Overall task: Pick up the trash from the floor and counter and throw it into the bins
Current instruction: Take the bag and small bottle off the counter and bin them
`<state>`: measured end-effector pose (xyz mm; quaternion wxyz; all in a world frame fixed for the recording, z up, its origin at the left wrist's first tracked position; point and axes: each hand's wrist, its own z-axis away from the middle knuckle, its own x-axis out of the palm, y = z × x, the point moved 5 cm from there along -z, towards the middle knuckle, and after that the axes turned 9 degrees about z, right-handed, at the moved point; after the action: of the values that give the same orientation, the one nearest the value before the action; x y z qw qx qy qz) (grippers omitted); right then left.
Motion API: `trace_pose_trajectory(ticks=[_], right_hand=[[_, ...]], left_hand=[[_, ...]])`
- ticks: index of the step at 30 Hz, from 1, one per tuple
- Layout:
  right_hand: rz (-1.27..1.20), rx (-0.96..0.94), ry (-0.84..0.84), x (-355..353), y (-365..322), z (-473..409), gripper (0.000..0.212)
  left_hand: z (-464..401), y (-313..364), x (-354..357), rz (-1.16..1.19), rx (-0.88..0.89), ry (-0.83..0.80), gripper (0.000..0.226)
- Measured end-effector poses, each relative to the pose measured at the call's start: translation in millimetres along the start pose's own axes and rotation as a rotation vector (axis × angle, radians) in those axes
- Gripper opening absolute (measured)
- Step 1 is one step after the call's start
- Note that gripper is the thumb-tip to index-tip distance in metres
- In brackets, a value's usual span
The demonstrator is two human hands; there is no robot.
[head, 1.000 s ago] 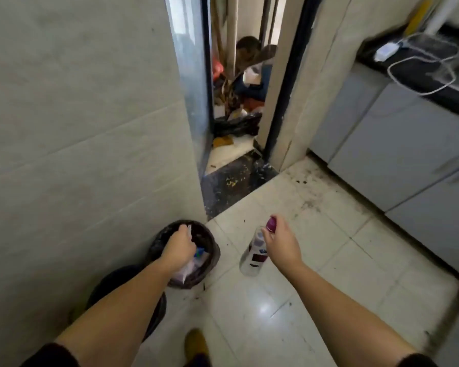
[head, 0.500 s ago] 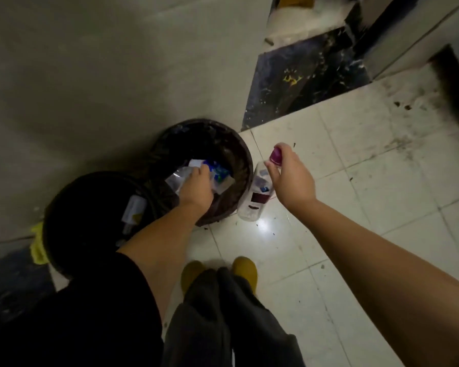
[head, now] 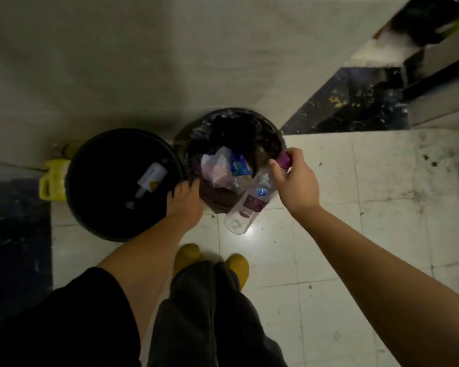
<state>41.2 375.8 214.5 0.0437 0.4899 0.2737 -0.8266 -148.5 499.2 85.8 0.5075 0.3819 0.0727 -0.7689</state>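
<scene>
Two round black bins stand against the wall: a left bin (head: 96,223) with a small labelled item at its bottom, and a right bin (head: 273,139) lined with a dark bag. Crumpled white and blue wrappers (head: 228,168) lie on top of the right bin's contents. My right hand (head: 296,181) grips a clear plastic bottle (head: 249,207) by its purple cap, hanging it over the right bin's near rim. My left hand (head: 184,201) is empty, fingers spread, resting between the two bins at their rims.
A yellow jug (head: 52,180) stands behind the left bin at the wall. White floor tiles (head: 382,194) spread to the right, dirty near the dark threshold (head: 350,104). My legs and yellow slippers (head: 236,266) are directly below the bins.
My left hand has let go of the wrappers into the right bin and drawn back to its rim. My right hand has brought the bottle closer over that bin. The view tilted downward.
</scene>
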Motion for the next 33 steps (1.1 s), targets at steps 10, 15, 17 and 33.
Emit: trace_pose_trajectory(ticks=[10, 15, 17, 33], right_hand=[[0.151, -0.313, -0.426, 207.8, -142.7, 10.0, 0.033], [0.411, -0.392, -0.583, 334.1, -135.7, 6.6, 0.04], [0.561, -0.395, -0.66, 365.3, -126.3, 3.0, 0.035], [0.625, -0.512, -0.626, 147.8, -193.8, 14.1, 0.039]], left_hand=[[29.3, -147.5, 54.3, -0.114, -0.121, -0.247, 0.051], [20.1, -161.1, 66.3, -0.257, 0.136, -0.035, 0.038], [19.4, -164.8, 69.4, -0.284, 0.198, -0.008, 0.04], [96.9, -91.9, -100.2, -0.23, 0.153, -0.114, 0.058]])
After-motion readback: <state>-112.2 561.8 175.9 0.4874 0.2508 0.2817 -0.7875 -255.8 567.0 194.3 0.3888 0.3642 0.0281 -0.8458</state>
